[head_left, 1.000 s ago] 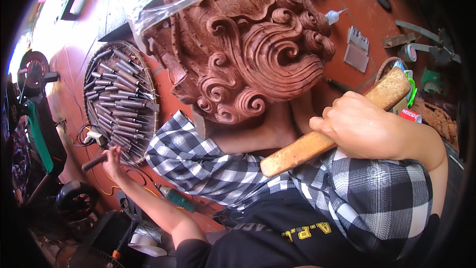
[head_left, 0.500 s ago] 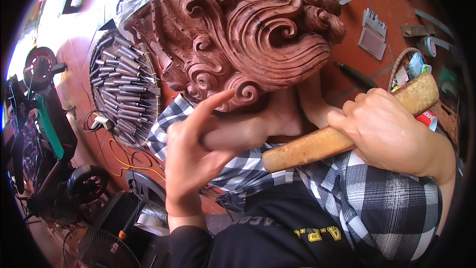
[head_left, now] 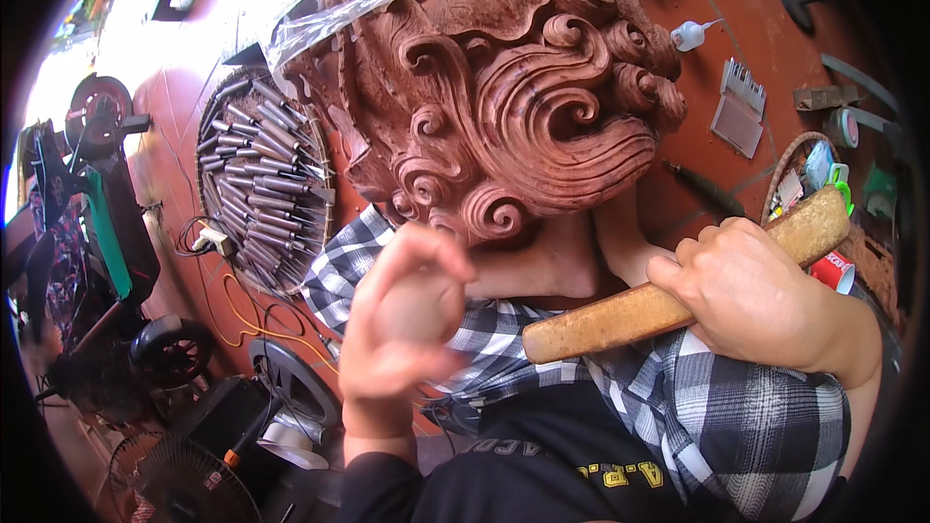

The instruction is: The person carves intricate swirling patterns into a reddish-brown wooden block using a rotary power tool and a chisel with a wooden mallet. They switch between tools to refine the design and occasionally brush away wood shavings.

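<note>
My right hand (head_left: 744,292) is wrapped round a thick, flat wooden mallet (head_left: 615,323), which lies slantwise over my lap with its lighter, worn end past the little-finger side. My left hand (head_left: 402,315) is raised over my legs, blurred, its thumb and forefinger bent and apart. Nothing shows between its fingers. Just beyond the left fingertips stands a reddish-brown wood carving (head_left: 547,111) with deep swirls, scrolls and rounded knobs. Its lower edge reaches over my bare feet (head_left: 557,261). Clear plastic sheeting (head_left: 334,15) covers part of its far left side.
A round basket (head_left: 327,150) of several wooden-handled carving tools sits at left. A fan (head_left: 179,479) and cables (head_left: 252,329) lie lower left. On the right are a small white bottle (head_left: 690,36), a flat case (head_left: 739,116), a dark-handled tool (head_left: 702,189) and a cluttered basket (head_left: 775,179).
My left hand has drawn its fingers inward from a wider spread, with the forefinger curling down away from the carving. The right hand keeps its grip on the mallet. The view has shifted slightly.
</note>
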Available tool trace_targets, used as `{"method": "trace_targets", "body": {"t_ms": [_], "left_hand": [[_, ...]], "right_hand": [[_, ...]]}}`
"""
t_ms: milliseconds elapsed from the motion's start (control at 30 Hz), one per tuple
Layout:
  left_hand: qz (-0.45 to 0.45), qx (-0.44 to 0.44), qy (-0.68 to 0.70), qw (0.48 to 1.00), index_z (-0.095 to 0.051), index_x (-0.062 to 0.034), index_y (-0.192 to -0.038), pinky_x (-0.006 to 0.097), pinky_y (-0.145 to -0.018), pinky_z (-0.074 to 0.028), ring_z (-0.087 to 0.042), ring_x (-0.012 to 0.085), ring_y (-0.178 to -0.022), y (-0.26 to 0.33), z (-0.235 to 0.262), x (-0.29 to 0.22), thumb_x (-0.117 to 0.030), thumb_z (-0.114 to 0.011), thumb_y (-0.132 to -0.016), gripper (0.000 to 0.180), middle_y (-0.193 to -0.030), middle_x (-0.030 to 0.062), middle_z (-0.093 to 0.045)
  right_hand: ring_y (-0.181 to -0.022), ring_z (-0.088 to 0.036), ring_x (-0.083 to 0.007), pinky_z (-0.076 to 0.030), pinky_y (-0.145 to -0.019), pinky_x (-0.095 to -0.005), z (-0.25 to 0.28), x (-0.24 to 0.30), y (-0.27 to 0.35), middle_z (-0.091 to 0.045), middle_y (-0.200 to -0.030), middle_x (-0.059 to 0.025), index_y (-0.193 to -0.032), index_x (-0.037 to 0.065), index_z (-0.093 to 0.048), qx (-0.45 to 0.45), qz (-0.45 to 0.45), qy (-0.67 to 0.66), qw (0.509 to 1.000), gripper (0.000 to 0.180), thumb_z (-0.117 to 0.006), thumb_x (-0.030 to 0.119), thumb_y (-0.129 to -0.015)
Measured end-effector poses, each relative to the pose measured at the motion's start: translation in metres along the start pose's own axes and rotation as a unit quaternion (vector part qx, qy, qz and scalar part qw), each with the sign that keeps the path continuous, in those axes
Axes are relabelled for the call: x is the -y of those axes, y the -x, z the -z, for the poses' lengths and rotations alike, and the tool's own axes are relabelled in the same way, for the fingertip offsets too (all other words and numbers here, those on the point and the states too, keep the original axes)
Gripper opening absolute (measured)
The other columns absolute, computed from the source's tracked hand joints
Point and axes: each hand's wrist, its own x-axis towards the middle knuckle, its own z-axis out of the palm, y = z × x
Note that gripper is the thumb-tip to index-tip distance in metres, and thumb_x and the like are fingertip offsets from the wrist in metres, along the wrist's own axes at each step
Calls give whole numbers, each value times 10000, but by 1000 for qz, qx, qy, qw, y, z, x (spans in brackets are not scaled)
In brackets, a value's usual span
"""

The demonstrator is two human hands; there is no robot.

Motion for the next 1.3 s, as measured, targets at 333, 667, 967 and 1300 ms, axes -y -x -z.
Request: {"method": "trace_targets", "body": {"t_ms": [333, 667, 967, 1300], "left_hand": [[-350, -84, 225, 906, -490, -144, -1095, 295, -608, -379, -459, 109, -589, -5, 10, -65, -338, -452, -1058, 201, -641, -23, -471], [-272, -77, 328, 901, -445, -147, -555, 285, -543, -345, -396, 129, -464, -34, 48, -71, -337, -226, -1088, 606, -543, 11, -475], [-340, -87, 321, 880, -461, -130, -528, 262, -357, -301, -406, 121, -337, -46, 43, -37, -310, -203, -1053, 613, -460, 17, -473], [-313, -61, 321, 892, -467, -125, -567, 279, -435, -344, -479, 142, -398, -64, 44, -26, -296, -205, -1042, 569, -466, 29, -486]], "right_hand": [[-705, -666, -315, -502, -663, -419, 10, 1, 1, -651, -727, -133, -896, 19, -595, -34, 29, -45, 998, 122, -578, 72, -788], [-703, -673, -320, -500, -652, -431, 14, 1, -1, -657, -760, -147, -902, 30, -567, -5, 14, -39, 999, 181, -623, 67, -734], [-684, -671, -308, -492, -640, -417, 16, 4, -9, -646, -737, -135, -878, 38, -550, 22, -6, -30, 999, 166, -621, 80, -734], [-681, -662, -298, -476, -643, -404, 17, 6, -11, -639, -735, -121, -881, 47, -546, 14, -11, -24, 1000, 169, -623, 80, -734]]}}
